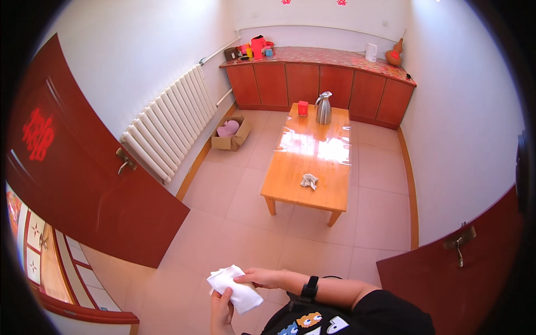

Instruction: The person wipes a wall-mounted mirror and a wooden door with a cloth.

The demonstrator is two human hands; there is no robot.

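A folded white cloth hangs in front of me at the lower middle, held between both hands. My left hand grips its lower left part, thumb on top and fingers hidden beneath. From the right, my right hand pinches the upper right edge, its thumb lying on the cloth. A black band circles my right wrist. Farther off, a crumpled whitish cloth or tissue lies on the near end of a low wooden table, apart from my hands.
A steel jug and red box stand on the table's far end. Dark red doors flank me left and right. A white radiator, an open carton and red-brown cabinets with a patterned counter stand beyond.
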